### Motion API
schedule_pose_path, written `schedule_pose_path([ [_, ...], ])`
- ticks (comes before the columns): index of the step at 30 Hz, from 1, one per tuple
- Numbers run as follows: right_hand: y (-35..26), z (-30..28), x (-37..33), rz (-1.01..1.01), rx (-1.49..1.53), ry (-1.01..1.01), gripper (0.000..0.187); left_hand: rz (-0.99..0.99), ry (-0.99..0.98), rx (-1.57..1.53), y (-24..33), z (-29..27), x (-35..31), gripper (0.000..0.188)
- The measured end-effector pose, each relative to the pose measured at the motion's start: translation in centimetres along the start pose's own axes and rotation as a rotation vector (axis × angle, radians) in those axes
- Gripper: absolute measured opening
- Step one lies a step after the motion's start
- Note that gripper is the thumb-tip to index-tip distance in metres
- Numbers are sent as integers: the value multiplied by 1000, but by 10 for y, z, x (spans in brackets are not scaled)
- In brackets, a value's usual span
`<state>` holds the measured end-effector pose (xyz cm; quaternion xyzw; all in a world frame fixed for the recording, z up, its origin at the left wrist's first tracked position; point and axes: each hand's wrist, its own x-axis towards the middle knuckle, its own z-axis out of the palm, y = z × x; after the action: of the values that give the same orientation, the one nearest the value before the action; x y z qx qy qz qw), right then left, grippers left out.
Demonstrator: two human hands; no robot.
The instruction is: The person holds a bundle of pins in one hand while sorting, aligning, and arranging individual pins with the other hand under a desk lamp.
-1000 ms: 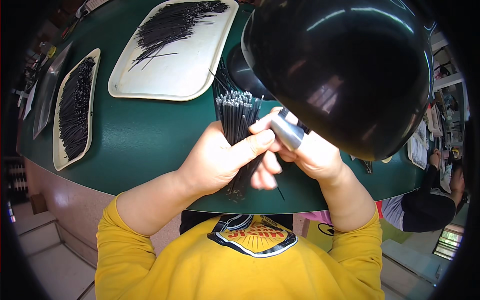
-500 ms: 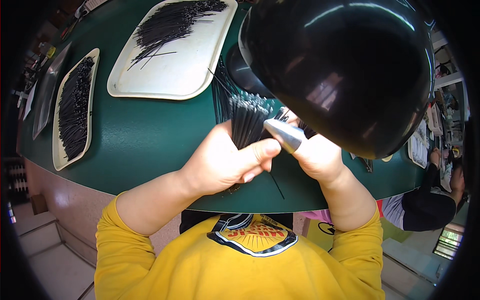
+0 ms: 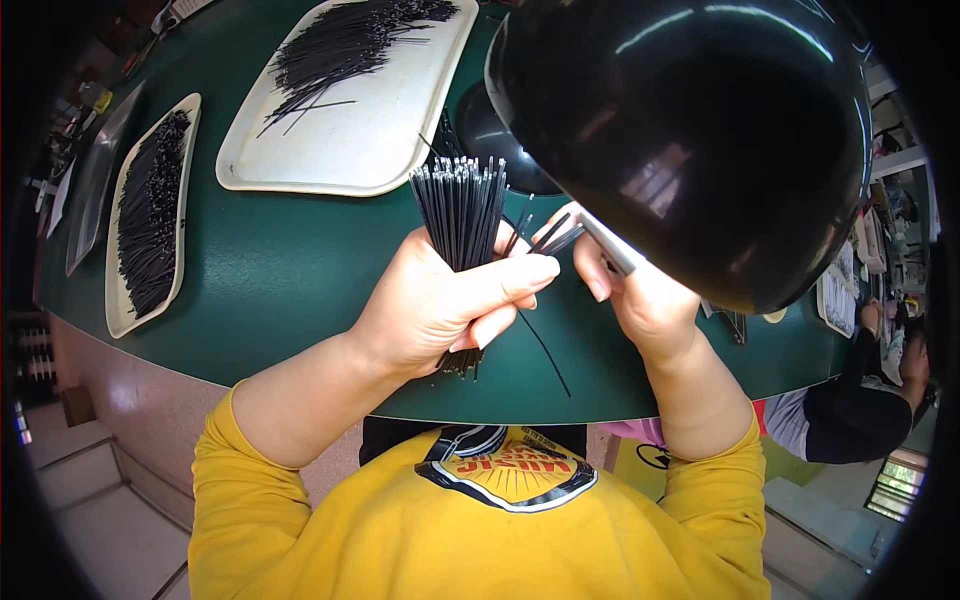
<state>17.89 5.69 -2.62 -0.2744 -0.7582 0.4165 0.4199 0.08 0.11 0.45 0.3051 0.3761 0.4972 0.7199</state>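
My left hand [image 3: 425,310] is closed round a thick upright bundle of thin black wires [image 3: 460,215], whose pale, shiny tips fan out above the fist. One loose wire [image 3: 545,353] slants down below that hand toward the table edge. Just right of the bundle, my right hand [image 3: 645,305] is closed on a few black wires [image 3: 556,236], which lie between its fingers. A silver metal cap [image 3: 610,243] covers the thumb of this hand. The glossy black dome [image 3: 690,140] above hides part of the right hand.
A large cream tray [image 3: 330,160] with loose black wires stands at the back on the green table [image 3: 270,290]. Farther left is a narrow cream tray [image 3: 118,312] full of wires. The black dome hangs low over the right side. Another person's arm [image 3: 855,400] shows at far right.
My left hand has turned the bundle upright and its tips have shifted left. The right hand has drawn slightly away to the right, its metal-capped thumb off the bundle.
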Motion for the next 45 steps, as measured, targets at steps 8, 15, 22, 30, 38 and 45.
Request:
schedule_pose_path([
  [8,6,3,0,374,516,80,29,-66,-100,-94,-2,-7,0,16],
  [15,-10,2,9,177,210,-99,23,-108,-117,-174,-1,-4,-1,14],
  [22,15,-1,-2,152,196,105,36,46,-66,0,1,0,-2,15],
  [30,12,-4,-4,90,143,44,33,129,-73,25,-1,-1,-3,15],
  [38,-17,2,5,51,147,-14,24,138,-76,13,0,1,-4,14],
  [45,-3,-4,-1,71,135,179,22,117,-74,7,2,1,-5,11],
])
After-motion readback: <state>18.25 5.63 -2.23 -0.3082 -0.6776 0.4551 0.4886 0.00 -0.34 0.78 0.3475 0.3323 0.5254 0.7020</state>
